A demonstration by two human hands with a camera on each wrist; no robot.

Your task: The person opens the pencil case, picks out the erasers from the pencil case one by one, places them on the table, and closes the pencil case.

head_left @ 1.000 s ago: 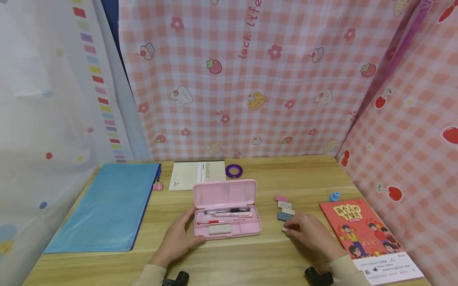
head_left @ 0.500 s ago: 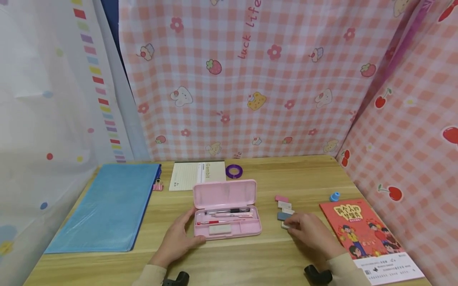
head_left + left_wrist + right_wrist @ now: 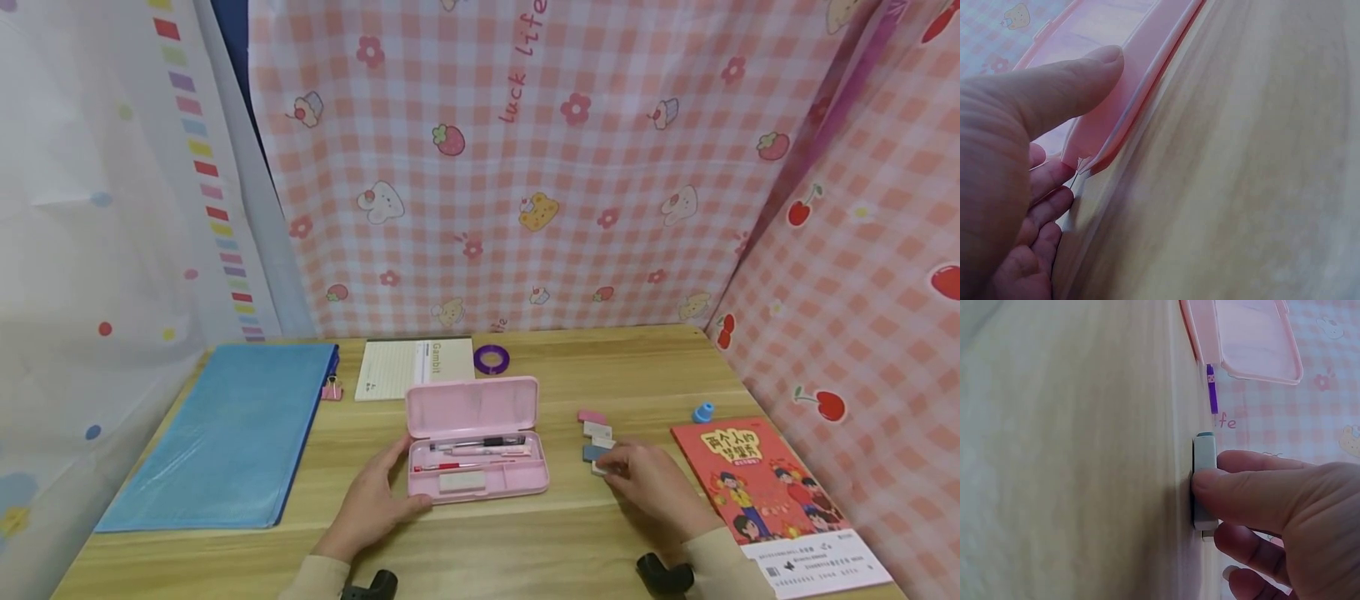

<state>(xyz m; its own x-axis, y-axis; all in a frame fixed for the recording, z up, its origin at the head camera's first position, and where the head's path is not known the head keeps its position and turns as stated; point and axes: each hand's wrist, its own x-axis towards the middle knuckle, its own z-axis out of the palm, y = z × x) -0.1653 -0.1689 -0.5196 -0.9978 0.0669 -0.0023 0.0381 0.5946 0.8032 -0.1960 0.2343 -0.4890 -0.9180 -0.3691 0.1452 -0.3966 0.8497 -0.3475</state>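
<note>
— Right, how is the right hand (image 3: 651,487) seen?

— Curled fingers are laid over a small eraser (image 3: 597,467) on the wooden desk (image 3: 645,367). In the right wrist view the grey-blue eraser (image 3: 1204,481) is pinched between thumb and fingertips (image 3: 1235,461), its flat side against the wood.

— And just beyond it?

— A short row of erasers is found there: a dark grey one (image 3: 595,452), a white one (image 3: 597,430), and a pink one (image 3: 591,416) farthest back. They lie close together; whether they touch cannot be told.

— The left hand (image 3: 372,500)?

— It is held against the near left corner of the pink pencil case (image 3: 477,439). In the left wrist view the thumb (image 3: 1066,87) is laid along the case's long edge (image 3: 1129,106), and the other fingers are curled round its corner, so the case is gripped.

— What is shown of the case?

— It stands open between the two hands, lid tilted back. A black pen (image 3: 476,443), a red pen (image 3: 450,466) and a white eraser (image 3: 461,481) are seen in the tray.

— Farther out?

— To the right, a red illustrated book (image 3: 765,492) is lying flat, with a small blue cap-like thing (image 3: 702,412) just behind its far corner. Behind the case, a lined notepad (image 3: 412,366) and a purple tape roll (image 3: 491,359) are placed side by side. At the left, a blue zip folder (image 3: 225,433) is spread out, with a pink binder clip (image 3: 331,388) at its far right corner. Pink checked cloth (image 3: 525,167) is hung behind the desk.
</note>
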